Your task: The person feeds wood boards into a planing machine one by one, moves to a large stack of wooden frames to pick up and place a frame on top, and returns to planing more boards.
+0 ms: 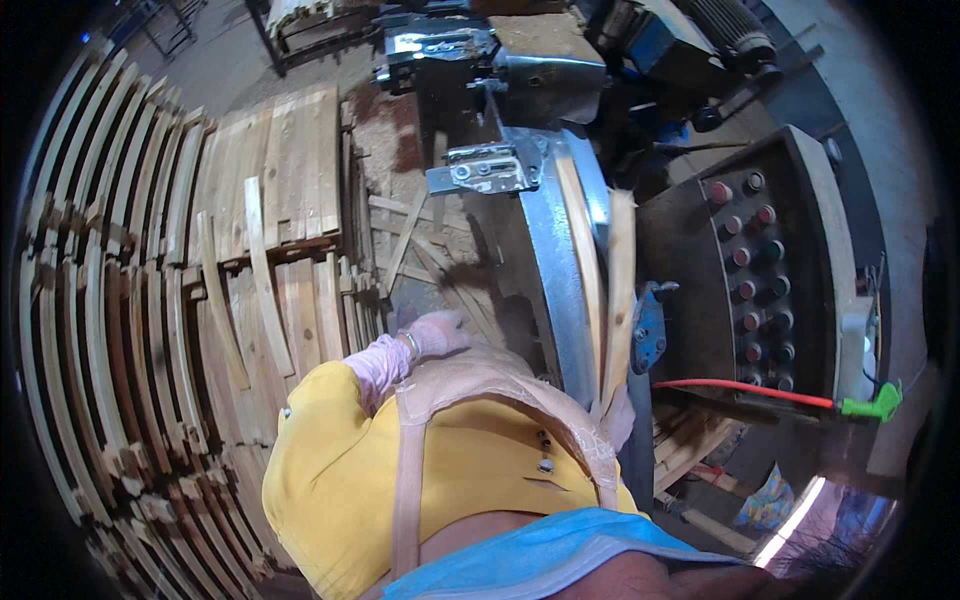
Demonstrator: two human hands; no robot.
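Note:
My left hand [437, 333], in a pale pink glove with a band at the wrist, is beside the front of my tan apron [480, 372]. Its fingers look curled together, and no object shows in them. Two long wood strips, a narrow one [580, 250] and a wider one [621, 270], lie along the metal bed [550, 270] of a machine. Their near ends reach my right side, by a patch of pinkish cloth. My right hand's fingers are hidden there, so its grip on the strips cannot be made out.
Stacked wooden panels [270, 170] stand at the left, with two loose strips [262, 270] on top. Offcuts [405, 240] litter the floor beyond my left hand. To the right are a control box [740, 270] with several buttons, a blue bracket [650, 335] and a red hose [745, 391] with a green nozzle.

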